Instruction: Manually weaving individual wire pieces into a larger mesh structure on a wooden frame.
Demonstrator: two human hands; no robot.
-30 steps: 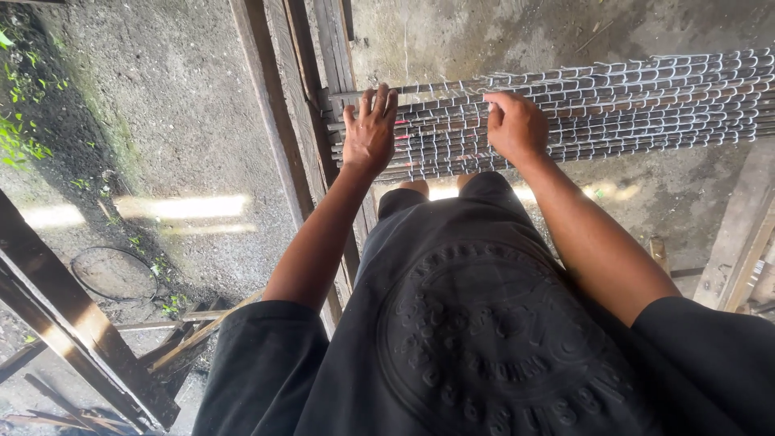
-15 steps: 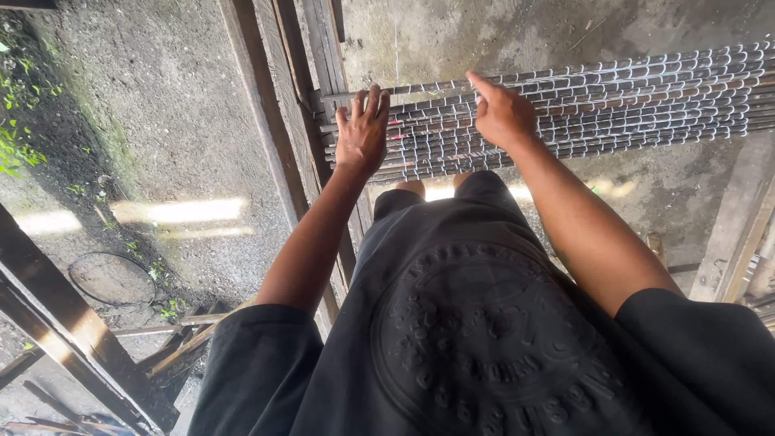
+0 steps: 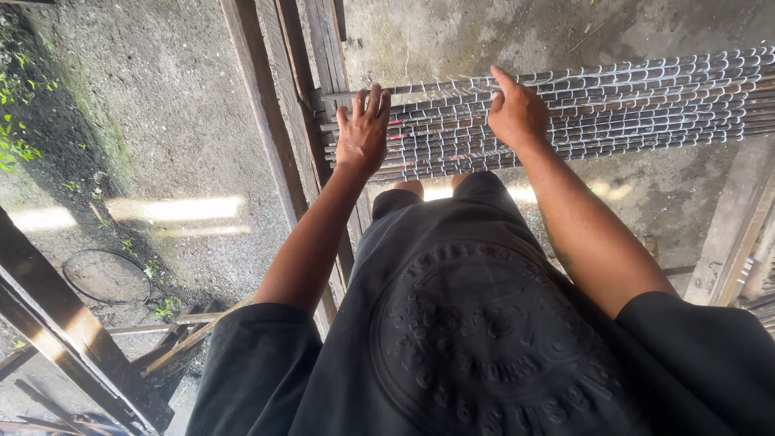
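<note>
Your left hand lies flat, fingers spread, on the ribbed steel rods — a grey bundle across the wooden beam. Your right hand curls loosely on them, forefinger raised — gripping nothing.

Floor = rough grey concrete, stained, w/ moss and small green weeds at left edge. Sunlight strip across it, another patch further right. Weathered timber beams run top to bottom mid-frame; dark plank lower left. Wire loop lies on floor nearby. Scrap wood strips bottom left.
</note>
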